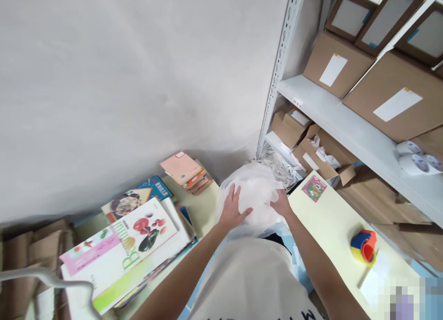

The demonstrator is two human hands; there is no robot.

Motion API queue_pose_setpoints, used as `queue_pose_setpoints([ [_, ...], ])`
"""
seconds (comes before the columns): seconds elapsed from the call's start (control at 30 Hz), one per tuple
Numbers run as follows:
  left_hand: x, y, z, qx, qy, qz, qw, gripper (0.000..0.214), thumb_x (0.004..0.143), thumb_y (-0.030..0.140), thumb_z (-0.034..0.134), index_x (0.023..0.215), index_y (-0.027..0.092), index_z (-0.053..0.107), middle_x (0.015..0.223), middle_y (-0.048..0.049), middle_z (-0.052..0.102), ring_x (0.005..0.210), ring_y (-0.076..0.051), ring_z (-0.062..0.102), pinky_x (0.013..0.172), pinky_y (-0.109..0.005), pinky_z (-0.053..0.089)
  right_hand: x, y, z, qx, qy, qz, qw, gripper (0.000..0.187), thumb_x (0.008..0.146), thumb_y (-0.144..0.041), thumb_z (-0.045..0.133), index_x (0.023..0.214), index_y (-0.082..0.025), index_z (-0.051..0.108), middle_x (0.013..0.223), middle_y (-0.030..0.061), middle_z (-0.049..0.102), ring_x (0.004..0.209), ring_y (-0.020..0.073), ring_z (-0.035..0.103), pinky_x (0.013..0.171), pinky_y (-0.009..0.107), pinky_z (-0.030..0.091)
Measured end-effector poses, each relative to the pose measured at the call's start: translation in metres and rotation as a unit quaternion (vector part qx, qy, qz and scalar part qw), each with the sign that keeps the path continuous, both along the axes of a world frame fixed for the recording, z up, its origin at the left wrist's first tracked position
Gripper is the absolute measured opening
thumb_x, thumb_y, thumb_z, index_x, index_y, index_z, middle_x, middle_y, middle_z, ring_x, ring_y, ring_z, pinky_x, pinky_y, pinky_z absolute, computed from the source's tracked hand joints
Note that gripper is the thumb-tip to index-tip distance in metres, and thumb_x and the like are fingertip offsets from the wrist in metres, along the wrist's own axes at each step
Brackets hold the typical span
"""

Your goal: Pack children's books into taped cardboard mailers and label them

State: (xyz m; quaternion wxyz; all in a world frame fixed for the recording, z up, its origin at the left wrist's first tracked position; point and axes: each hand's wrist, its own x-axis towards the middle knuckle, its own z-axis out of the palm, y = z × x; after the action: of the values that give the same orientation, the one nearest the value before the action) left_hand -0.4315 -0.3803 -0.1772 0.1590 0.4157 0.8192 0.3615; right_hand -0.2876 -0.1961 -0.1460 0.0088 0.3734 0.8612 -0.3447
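A bulging clear plastic bag (254, 191) of white material sits in the gap between two pale yellow tables. My left hand (232, 210) lies on the bag's left side with fingers spread flat. At the bag's right side, my right hand (281, 203) pinches a fold of the plastic. Both forearms reach forward from my white shirt.
A stack of picture books (128, 246) and a smaller pile of books (187, 172) lie on the left table. The right table (332, 218) holds a small card (314, 188) and a tape dispenser (363, 246). Metal shelving (346, 121) with cardboard boxes stands to the right.
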Motion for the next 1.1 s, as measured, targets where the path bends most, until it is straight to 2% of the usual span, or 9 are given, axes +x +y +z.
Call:
queue_pose_setpoints([
  [0.17, 0.021, 0.005, 0.021, -0.003, 0.027, -0.157, 0.987, 0.102, 0.072, 0.071, 0.062, 0.153, 0.02, 0.026, 0.161, -0.0195, 0.019, 0.148, -0.04, 0.013, 0.116, -0.057, 0.017, 0.024, 0.006, 0.011, 0.04, 0.106, -0.231, 0.966, 0.078, 0.08, -0.031, 0.063, 0.145, -0.017, 0.025, 0.147, 0.0196, 0.035, 0.135, 0.0281, 0.041, 0.103, 0.042, 0.045],
  [0.27, 0.029, 0.01, 0.018, 0.011, -0.012, -0.186, 0.983, 0.114, 0.065, 0.073, 0.066, 0.155, 0.02, 0.019, 0.161, -0.0199, 0.018, 0.147, -0.04, 0.018, 0.116, -0.054, 0.021, 0.014, 0.02, 0.029, 0.068, 0.094, -0.168, 0.979, 0.062, 0.076, -0.025, 0.063, 0.135, -0.018, 0.044, 0.144, 0.0169, 0.041, 0.139, 0.0296, 0.035, 0.111, 0.046, 0.036],
  [0.4, 0.037, 0.017, 0.002, 0.028, -0.083, -0.052, 0.995, 0.112, 0.07, 0.057, 0.071, 0.155, 0.02, 0.008, 0.159, -0.0203, 0.023, 0.141, -0.036, 0.035, 0.111, -0.05, 0.035, -0.021, 0.04, 0.064, 0.035, 0.129, 0.007, 0.991, 0.024, 0.076, -0.016, 0.052, 0.094, -0.022, 0.067, 0.11, 0.0088, 0.068, 0.111, 0.0251, 0.06, 0.101, 0.04, 0.044],
  [0.5, 0.037, 0.027, -0.003, -0.01, -0.172, 0.032, 0.984, 0.099, 0.075, 0.037, 0.068, 0.153, 0.02, 0.011, 0.145, -0.0173, 0.047, 0.106, -0.026, 0.066, 0.093, -0.042, 0.051, -0.049, 0.048, 0.098, 0.035, 0.17, 0.036, 0.984, 0.02, 0.081, -0.023, 0.048, 0.085, -0.022, 0.067, 0.084, 0.0033, 0.07, 0.085, 0.0224, 0.065, 0.082, 0.034, 0.05],
  [0.57, 0.029, 0.036, -0.002, -0.047, -0.206, 0.051, 0.976, 0.084, 0.076, 0.026, 0.064, 0.149, 0.019, 0.023, 0.121, -0.0109, 0.064, 0.081, -0.019, 0.069, 0.081, -0.036, 0.054, -0.064, 0.051, 0.123, 0.058, 0.205, 0.044, 0.976, 0.018, 0.082, -0.027, 0.048, 0.082, -0.022, 0.065, 0.074, 0.0008, 0.067, 0.074, 0.0202, 0.062, 0.074, 0.03, 0.048],
  [0.7, -0.005, 0.049, 0.006, -0.056, -0.154, 0.146, 0.976, 0.061, 0.074, 0.016, 0.062, 0.132, 0.013, 0.046, 0.098, -0.0088, 0.07, 0.083, -0.023, 0.069, 0.081, -0.037, 0.053, -0.078, 0.058, 0.169, 0.128, 0.296, -0.021, 0.947, 0.018, 0.083, -0.034, 0.051, 0.079, -0.02, 0.062, 0.067, -0.0015, 0.061, 0.066, 0.0163, 0.056, 0.069, 0.027, 0.045],
  [0.9, -0.036, 0.035, 0.027, 0.017, -0.048, 0.222, 0.974, 0.057, 0.078, 0.015, 0.052, 0.133, 0.005, 0.043, 0.13, -0.0257, 0.055, 0.125, -0.036, 0.052, 0.102, -0.05, 0.041, -0.063, 0.081, 0.202, 0.167, 0.39, -0.147, 0.894, 0.018, 0.08, -0.035, 0.049, 0.078, -0.019, 0.058, 0.07, -0.0003, 0.061, 0.069, 0.0162, 0.057, 0.071, 0.029, 0.046],
  [0.97, -0.023, 0.033, 0.037, 0.079, 0.034, 0.175, 0.981, 0.06, 0.081, 0.025, 0.054, 0.136, 0.007, 0.041, 0.145, -0.0261, 0.041, 0.138, -0.037, 0.037, 0.11, -0.052, 0.033, -0.056, 0.085, 0.201, 0.148, 0.404, -0.159, 0.889, 0.018, 0.078, -0.033, 0.05, 0.082, -0.018, 0.059, 0.074, 0.0002, 0.062, 0.071, 0.0163, 0.058, 0.069, 0.028, 0.047],
  [1.1, 0.014, 0.053, 0.053, 0.089, 0.184, -0.066, 0.977, 0.079, 0.074, 0.056, 0.065, 0.138, 0.015, 0.045, 0.155, -0.0224, 0.03, 0.144, -0.044, 0.022, 0.114, -0.06, 0.017, -0.045, 0.074, 0.183, -0.001, 0.347, -0.11, 0.931, 0.017, 0.071, -0.031, 0.056, 0.082, -0.018, 0.059, 0.066, -0.0029, 0.059, 0.058, 0.0136, 0.055, 0.055, 0.025, 0.045],
])
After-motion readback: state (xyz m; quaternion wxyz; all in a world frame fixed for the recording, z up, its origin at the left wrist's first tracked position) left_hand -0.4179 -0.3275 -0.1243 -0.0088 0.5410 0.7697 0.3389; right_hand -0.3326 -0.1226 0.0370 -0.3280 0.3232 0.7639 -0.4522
